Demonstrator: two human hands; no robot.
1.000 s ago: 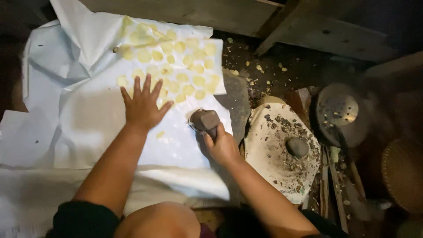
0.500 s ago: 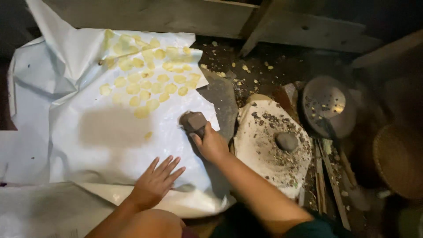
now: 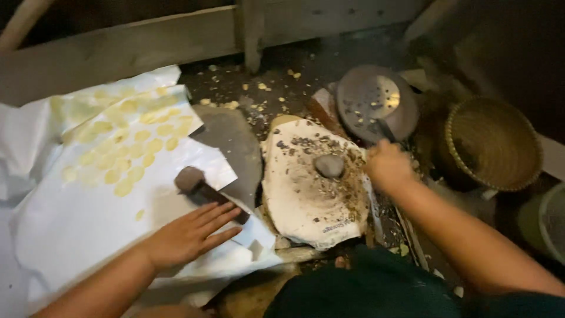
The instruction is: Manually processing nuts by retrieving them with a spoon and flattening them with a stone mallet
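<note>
Resting flat on the white plastic sheet (image 3: 76, 229) at lower left of the frame, the left hand (image 3: 188, 232) lies palm down with its fingers extended and held close together, the fingertips just beside the handle of the stone-headed hammer (image 3: 203, 189). It grips nothing. The hammer lies unheld on the sheet, head toward upper left, handle toward lower right. Up and left of it, several rows of flattened yellow discs (image 3: 126, 150) are already laid out on the sheet; 1 disc sits apart below the group. Bare sheet shows below the rows, so judging by layout alone, part of the surface is filled and part is not. The right hand (image 3: 387, 166) is at centre right of the frame, at the right edge of the flat white stone slab (image 3: 306, 200), close to the handle of the perforated metal ladle (image 3: 376, 106). Motion blur hides its fingers, so whether it is spread, closed, or pinching something cannot be told. A small round stone (image 3: 329, 166) sits on the slab among dark shell fragments. A woven basket (image 3: 493, 144) stands at right of the frame, beyond the ladle.
</note>
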